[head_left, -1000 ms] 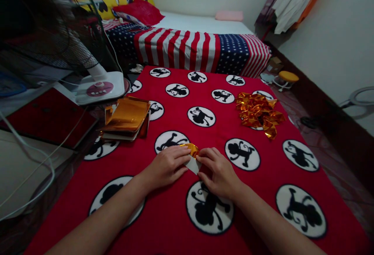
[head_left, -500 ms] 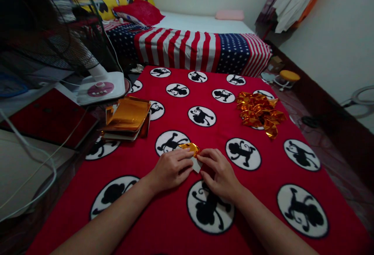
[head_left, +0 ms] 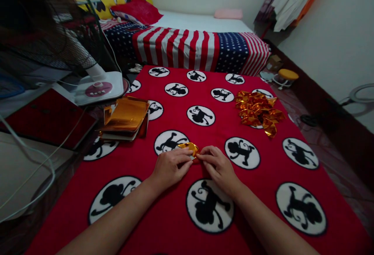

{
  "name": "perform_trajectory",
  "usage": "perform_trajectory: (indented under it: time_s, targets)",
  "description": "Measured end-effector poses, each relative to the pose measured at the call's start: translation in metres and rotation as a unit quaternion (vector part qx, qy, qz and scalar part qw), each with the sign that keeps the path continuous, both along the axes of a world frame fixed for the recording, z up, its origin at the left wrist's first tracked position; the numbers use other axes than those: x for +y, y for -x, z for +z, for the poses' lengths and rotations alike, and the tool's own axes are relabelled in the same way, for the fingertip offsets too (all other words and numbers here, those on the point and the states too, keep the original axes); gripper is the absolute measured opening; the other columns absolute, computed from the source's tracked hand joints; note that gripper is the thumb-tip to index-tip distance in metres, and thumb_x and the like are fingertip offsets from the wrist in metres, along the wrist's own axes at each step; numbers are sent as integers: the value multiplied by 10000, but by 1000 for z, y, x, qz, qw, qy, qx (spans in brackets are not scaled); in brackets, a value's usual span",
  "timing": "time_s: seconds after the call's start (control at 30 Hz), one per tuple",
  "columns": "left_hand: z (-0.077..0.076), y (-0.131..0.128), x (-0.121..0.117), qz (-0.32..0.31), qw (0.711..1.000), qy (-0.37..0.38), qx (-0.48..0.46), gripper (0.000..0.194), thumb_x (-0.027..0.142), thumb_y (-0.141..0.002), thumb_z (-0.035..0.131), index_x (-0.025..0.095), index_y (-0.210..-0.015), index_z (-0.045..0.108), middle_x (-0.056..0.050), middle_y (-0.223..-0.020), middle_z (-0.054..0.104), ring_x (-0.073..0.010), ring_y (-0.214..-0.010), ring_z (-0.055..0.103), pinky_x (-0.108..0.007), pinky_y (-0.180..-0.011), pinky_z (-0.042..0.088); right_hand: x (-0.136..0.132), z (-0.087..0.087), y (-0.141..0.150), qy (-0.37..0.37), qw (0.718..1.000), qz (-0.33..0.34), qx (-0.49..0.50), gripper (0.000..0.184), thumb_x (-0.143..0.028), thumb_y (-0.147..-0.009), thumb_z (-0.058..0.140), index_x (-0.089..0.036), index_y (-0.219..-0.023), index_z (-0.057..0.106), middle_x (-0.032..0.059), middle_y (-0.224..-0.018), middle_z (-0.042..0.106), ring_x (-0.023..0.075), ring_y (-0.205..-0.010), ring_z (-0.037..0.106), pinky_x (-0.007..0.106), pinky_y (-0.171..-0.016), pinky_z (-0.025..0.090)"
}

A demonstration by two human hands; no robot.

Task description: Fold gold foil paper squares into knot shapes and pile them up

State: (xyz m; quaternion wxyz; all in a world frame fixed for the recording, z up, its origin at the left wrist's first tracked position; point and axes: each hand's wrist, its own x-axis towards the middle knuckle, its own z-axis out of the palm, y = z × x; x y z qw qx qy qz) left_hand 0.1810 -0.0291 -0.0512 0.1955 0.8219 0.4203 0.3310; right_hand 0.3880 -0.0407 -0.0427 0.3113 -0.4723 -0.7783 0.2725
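Note:
A partly folded sheet of gold foil paper (head_left: 190, 147) lies on the red cloth, between my two hands. My left hand (head_left: 172, 166) presses its fingers on the paper's left side, thumb against the near edge. With thumb and fingertips together, my right hand (head_left: 216, 164) pinches the right corner. Fingers cover much of the paper, so its full shape is hidden. A stack of flat gold foil sheets (head_left: 128, 114) rests on the cloth at the left. Folded gold foil pieces (head_left: 258, 108) lie heaped at the right.
The red cloth (head_left: 172, 118) with monkey prints covers the surface under my hands. A fan's white base (head_left: 101, 89) and a dark red box (head_left: 46, 116) are at the left. Beyond stands a bed (head_left: 187, 48); a yellow stool (head_left: 288, 74) is on the floor at right.
The pale lower flap of the foil paper has been folded up and hardly shows now. Both thumbs have moved up towards the paper's middle. The stack and the heap stay put.

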Motion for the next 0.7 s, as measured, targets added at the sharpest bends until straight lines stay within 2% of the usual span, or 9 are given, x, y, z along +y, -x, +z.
perform_trajectory:
  time_s: [0.43,0.7]
  targets:
    - [1,-6,-2,28,999,12,-29,93,131,-771,635,203,-729,676,-43,-1043,742,-207,-977,700,-375,-883,575,4,-2,4,19,999,-38,16,277,-89,-827,559,-255,-963,733,38,-933,626,174,-900,580,318,-797,473]
    - [5,-9,-7,51,999,16,6,90,243,-818,646,255,-855,727,-2,-1068,729,-189,-956,694,-340,-827,579,4,-4,6,26,998,-48,14,272,-83,-819,576,-254,-959,734,34,-921,618,175,-896,571,320,-798,467]
